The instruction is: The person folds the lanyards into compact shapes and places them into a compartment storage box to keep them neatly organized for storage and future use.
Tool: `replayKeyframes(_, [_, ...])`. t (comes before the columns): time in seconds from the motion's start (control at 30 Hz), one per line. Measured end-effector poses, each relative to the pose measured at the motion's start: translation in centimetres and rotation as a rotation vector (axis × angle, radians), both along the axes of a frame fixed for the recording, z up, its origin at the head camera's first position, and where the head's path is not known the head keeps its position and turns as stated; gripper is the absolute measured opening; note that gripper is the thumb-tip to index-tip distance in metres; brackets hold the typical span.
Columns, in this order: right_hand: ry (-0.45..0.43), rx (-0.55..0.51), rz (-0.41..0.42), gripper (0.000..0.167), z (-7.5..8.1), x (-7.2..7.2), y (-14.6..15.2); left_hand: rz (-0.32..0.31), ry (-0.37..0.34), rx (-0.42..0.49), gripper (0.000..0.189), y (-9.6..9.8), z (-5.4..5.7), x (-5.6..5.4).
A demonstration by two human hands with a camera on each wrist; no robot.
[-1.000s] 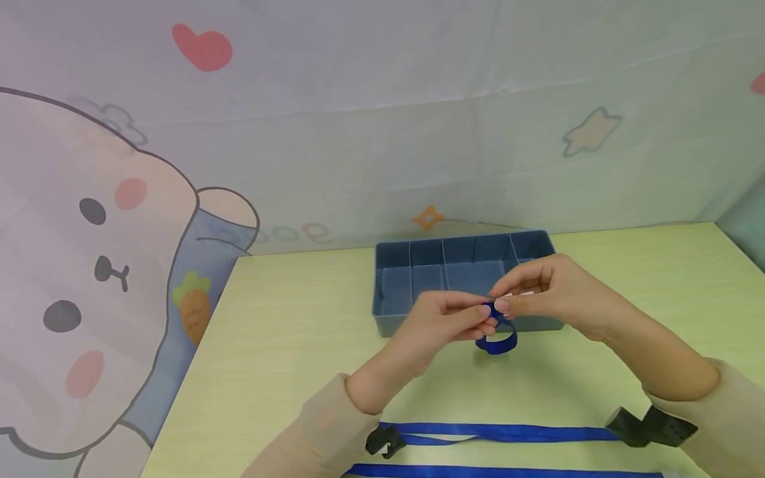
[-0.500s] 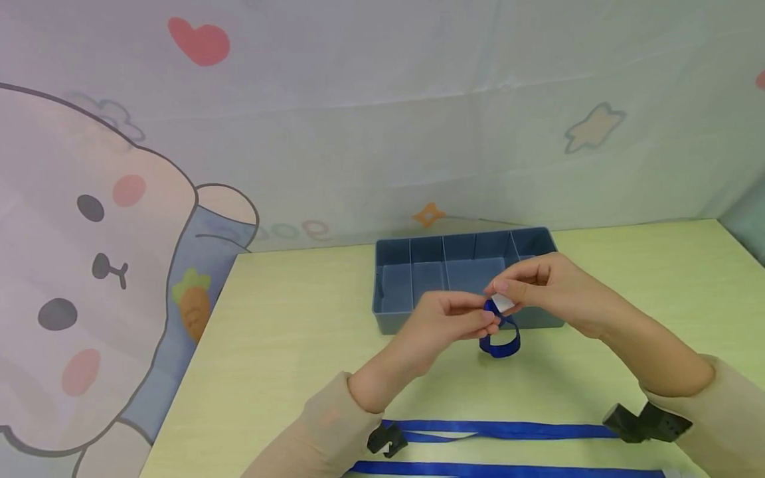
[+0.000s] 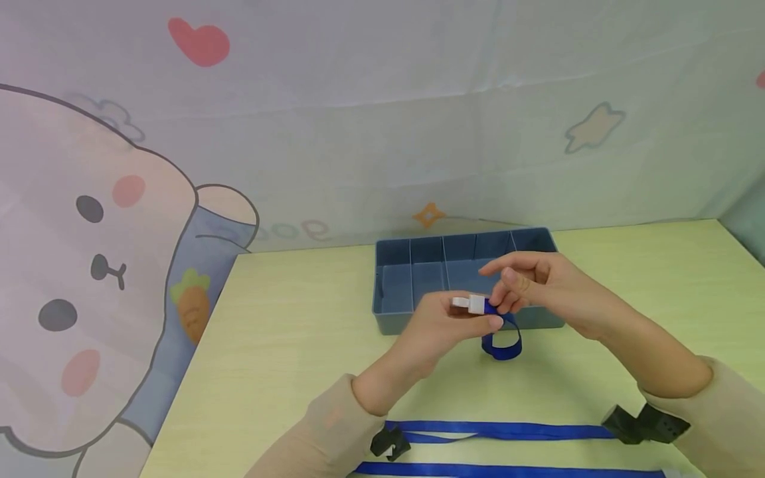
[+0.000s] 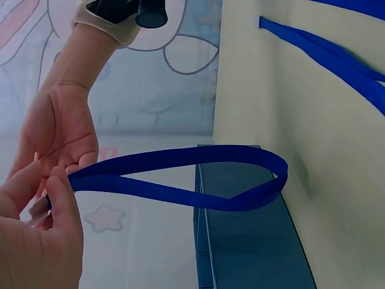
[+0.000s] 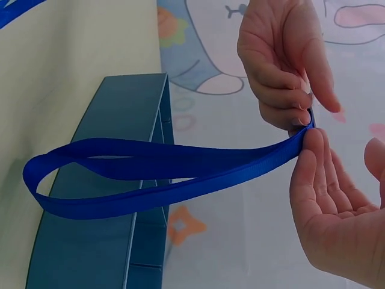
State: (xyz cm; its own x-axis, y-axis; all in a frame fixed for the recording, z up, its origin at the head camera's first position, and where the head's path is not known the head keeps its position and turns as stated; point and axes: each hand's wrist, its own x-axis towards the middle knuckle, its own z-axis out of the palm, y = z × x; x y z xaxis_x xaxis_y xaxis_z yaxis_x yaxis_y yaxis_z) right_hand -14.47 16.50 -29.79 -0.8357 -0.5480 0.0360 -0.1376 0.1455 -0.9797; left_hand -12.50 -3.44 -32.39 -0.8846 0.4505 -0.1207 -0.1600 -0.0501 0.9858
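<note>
A blue lanyard with a white plastic clip hangs in a loop above the table. My left hand holds its clip end, the clip lying along the fingers with the thumb in front. In the left wrist view the strap runs out from beside the thumb and fingertips of my left hand. My right hand has its fingertips against the strap just beside the clip, its thumb lifted away. The right wrist view shows those fingers fairly straight under the strap.
Behind the hands stands a blue-grey divided box at the table's back edge. Two more blue lanyards lie stretched across the front of the table. A printed cloth hangs behind and at the left.
The white clip has turned over from the right fingers to lie along my left fingers, pointing left. My right thumb has let go and lifted; the lanyard loop has shifted slightly down.
</note>
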Motion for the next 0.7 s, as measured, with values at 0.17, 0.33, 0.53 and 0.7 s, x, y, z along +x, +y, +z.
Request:
replayKeyframes(0.17, [0.007,0.002,-0.028,0.023,-0.2,0.1,-0.1,0.054,-0.029,0.026,0.019,0.2,0.0,0.1])
replayKeyframes(0.33, [0.126,-0.007,-0.114,0.021,-1.1,0.4,0.2,0.079,-0.037,0.055,0.02,0.0,0.2,0.1])
replayKeyframes(0.53, [0.29,0.106,-0.048,0.054,-3.1,0.4,0.7,0.092,-0.049,0.056,0.021,-0.1,0.4,0.0])
replayKeyframes(0.7, [0.225,0.137,-0.018,0.065,-5.0,0.5,0.9,0.09,-0.061,0.07,0.023,-0.3,0.9,-0.1])
